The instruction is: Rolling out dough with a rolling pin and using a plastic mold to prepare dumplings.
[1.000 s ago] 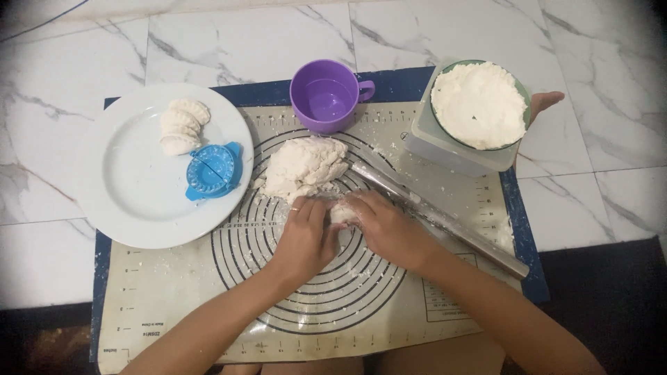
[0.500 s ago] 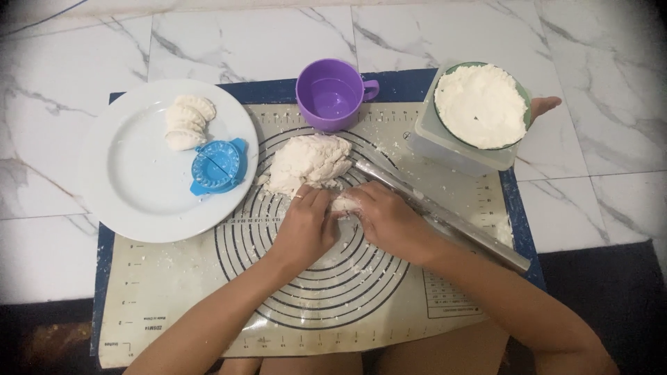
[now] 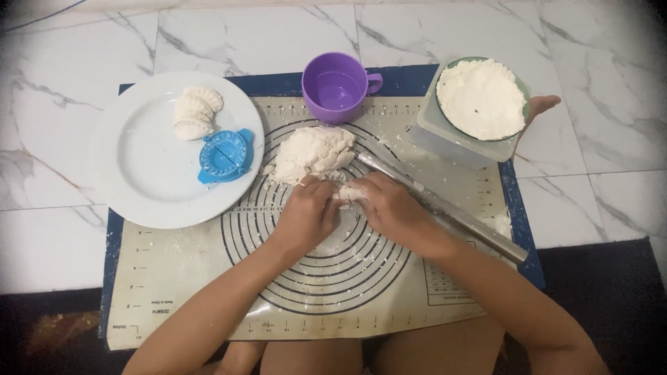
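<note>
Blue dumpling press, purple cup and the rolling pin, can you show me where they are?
Blue dumpling press (image 3: 224,155), head view, centre of its round disc.
Purple cup (image 3: 335,88), head view, inside bottom.
Rolling pin (image 3: 451,210), head view, middle of its metal shaft.

Up-left of the hands: white plate (image 3: 139,187) w/ three folded white dumplings (image 3: 194,111) and a blue round dumpling press (image 3: 224,155). Straight above: empty purple mug (image 3: 336,87), handle to the right; up-right, green-rimmed bowl of white flour (image 3: 482,97) set on a pale square container (image 3: 445,139). Steel rolling pin (image 3: 451,208) lies slantwise just right of them, all on a ringed baking mat (image 3: 174,278) over white marble floor (image 3: 55,104).
</note>
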